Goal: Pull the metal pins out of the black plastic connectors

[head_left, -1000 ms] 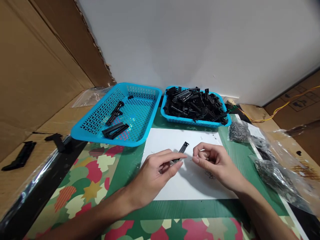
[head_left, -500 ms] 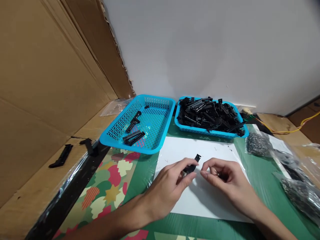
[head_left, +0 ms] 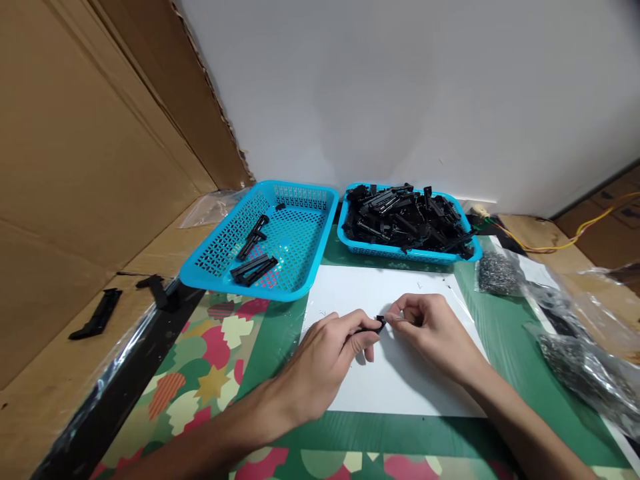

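Over a white sheet (head_left: 410,397), my left hand (head_left: 333,363) is closed around a small black plastic part (head_left: 381,321), whose tip sticks out past the fingers. My right hand (head_left: 427,333) meets that tip with thumb and index finger pinched; a tiny, thin, shiny piece seems to lie between them, too small to name. Its other fingers are curled, and what they may hold is hidden. A tiny bent wire (head_left: 419,285) lies on the sheet beyond my right hand.
A blue basket (head_left: 293,295) at left holds several black parts; another blue basket (head_left: 400,253) is heaped with them. Bags of small metal pieces (head_left: 497,273) lie at right. Loose black parts (head_left: 97,313) rest by the cardboard wall (head_left: 75,167). Yellow wires (head_left: 580,233) run at far right.
My hands have come together, so the right fingertips now meet the black part's tip. The part has tilted lower in my left hand. The whole view has shifted slightly.
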The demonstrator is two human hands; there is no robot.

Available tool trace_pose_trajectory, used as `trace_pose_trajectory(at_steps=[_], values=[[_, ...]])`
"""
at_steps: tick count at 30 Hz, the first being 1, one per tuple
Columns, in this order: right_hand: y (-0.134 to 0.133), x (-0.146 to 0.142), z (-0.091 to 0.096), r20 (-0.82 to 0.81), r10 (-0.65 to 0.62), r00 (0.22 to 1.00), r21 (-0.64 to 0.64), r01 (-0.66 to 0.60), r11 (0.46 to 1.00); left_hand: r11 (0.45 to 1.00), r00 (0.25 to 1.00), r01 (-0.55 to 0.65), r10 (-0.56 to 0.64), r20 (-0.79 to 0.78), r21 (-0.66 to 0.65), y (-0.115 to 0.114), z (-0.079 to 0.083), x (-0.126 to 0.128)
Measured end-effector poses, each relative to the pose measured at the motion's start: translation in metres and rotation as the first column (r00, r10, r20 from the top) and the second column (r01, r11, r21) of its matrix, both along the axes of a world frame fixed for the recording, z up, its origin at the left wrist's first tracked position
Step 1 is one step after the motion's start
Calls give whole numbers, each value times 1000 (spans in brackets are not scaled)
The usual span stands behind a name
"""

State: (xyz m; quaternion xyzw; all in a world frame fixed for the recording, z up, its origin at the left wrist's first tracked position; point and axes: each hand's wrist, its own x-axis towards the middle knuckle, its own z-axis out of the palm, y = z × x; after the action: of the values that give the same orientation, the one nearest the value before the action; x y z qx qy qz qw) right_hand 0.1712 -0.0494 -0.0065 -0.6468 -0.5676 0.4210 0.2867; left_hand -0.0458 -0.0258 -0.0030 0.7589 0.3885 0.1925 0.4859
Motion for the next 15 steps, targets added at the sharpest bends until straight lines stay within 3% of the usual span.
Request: trace_pose_trajectory(at_steps=[4, 10, 15], values=[[1, -1, -2, 58, 21, 998, -16, -20, 1000, 999, 999, 10, -7, 53, -40, 1, 4, 1], [1, -2, -1, 119, 35, 992, 3, -35, 999, 988, 1000, -25, 26, -9, 153, 6, 4, -4], [4, -1, 4, 61, 45, 997, -14, -45, 999, 987, 1000, 0, 3, -18, 158, 7, 3, -6]])
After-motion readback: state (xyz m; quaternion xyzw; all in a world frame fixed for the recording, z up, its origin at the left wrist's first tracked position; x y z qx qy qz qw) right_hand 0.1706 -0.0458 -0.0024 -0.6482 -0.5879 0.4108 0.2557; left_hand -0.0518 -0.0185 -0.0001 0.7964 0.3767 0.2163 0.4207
